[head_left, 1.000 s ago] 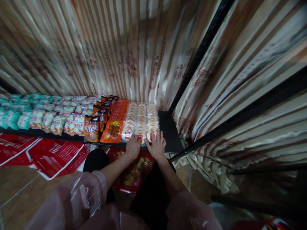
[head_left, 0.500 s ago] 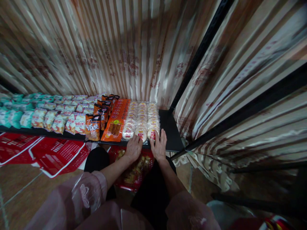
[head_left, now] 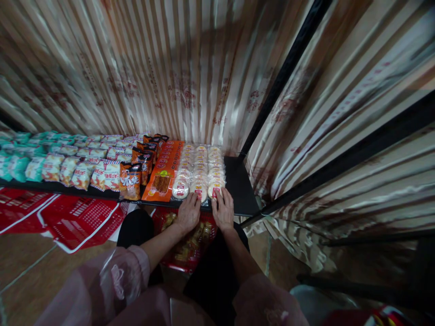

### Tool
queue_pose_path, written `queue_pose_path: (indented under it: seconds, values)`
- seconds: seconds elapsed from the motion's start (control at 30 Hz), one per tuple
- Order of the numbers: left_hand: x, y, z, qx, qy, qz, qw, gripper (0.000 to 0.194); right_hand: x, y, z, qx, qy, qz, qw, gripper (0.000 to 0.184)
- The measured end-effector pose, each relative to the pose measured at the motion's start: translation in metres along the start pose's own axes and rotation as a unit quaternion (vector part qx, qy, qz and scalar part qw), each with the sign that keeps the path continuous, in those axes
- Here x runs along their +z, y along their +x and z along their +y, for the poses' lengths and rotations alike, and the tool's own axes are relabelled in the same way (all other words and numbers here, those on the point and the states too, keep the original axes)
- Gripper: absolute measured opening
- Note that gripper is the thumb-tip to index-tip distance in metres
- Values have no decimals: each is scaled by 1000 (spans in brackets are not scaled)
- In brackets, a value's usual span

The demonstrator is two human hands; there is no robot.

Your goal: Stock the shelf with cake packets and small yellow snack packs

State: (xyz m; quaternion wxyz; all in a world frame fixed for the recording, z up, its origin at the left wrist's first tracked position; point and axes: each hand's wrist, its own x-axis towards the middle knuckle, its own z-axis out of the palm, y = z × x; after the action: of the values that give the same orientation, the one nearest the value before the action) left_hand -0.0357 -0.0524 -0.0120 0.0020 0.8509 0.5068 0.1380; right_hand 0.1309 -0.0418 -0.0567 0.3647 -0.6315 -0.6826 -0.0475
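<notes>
Three rows of clear packets of round white crackers [head_left: 199, 168] with red and yellow labels lie on a black shelf [head_left: 242, 192]. My left hand [head_left: 188, 213] rests its outstretched fingertips against the front cracker packet [head_left: 198, 186] of the middle row. On the front packet [head_left: 215, 186] of the right row lie the fingers of my right hand [head_left: 223, 209], stretched forward over its near edge. Neither hand is wrapped around a packet. Just left of the crackers is a flat orange snack packet [head_left: 163, 174] with a picture of brown strips.
Orange-and-black packets [head_left: 130, 181], white snack bags [head_left: 80, 175] and teal packets [head_left: 16, 166] line the shelf leftward. Red baskets [head_left: 79, 222] are below; a red container with gold-wrapped items [head_left: 190, 244] sits between my knees. Black posts [head_left: 285, 77] and a striped curtain [head_left: 190, 54] border the shelf.
My right hand's fingers have drawn closer together and moved slightly left and toward me on the front packet. My left hand stays nearly in place. The view has shifted slightly.
</notes>
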Motion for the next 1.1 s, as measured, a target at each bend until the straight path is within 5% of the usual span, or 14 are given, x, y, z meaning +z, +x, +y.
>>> queue_pose_path:
  seconds: [0.37,0.63,0.93,1.1]
  values:
    - [1,-1,1,0,-17,10,1000,44,-3,1,-1,4,-40,-26,999,43]
    - [13,-1,-1,52,-20,84,995,44,-3,0,0,-17,15,19,1000,44]
    - [14,33,7,159,-4,85,984,54,-8,0,5,73,127,76,986,48]
    - [19,55,4,198,22,80,977,48,-14,27,9,137,136,71,979,55]
